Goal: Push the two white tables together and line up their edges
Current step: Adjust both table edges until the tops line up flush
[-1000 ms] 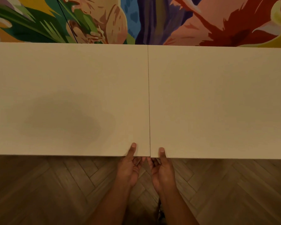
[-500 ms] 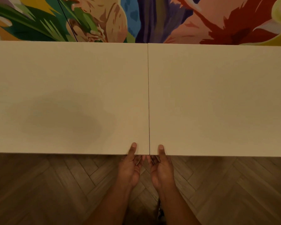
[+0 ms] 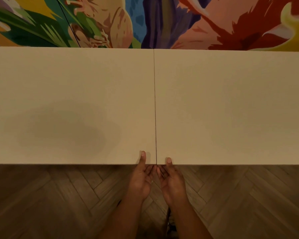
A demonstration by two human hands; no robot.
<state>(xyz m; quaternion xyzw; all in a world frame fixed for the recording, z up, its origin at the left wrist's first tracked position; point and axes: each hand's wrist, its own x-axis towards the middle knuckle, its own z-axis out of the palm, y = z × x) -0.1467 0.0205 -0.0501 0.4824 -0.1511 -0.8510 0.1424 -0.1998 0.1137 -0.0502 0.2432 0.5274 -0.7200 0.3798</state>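
Observation:
Two white tables stand side by side, the left table (image 3: 71, 104) and the right table (image 3: 231, 104), with only a thin dark seam between them running from the far edge to the near edge. Their near edges look level at the seam. My left hand (image 3: 141, 178) grips the left table's near corner, thumb on top and fingers underneath. My right hand (image 3: 171, 180) grips the right table's near corner the same way. The fingers under the tops are hidden.
A bright painted mural wall (image 3: 145, 21) rises directly behind the tables' far edges. Dark herringbone wood floor (image 3: 59, 200) lies below the near edges, where I stand. A soft shadow falls on the left table.
The near edges of the tables sit slightly higher in view than a second ago, and the right one now looks level with the left. My hands stay at the seam corners.

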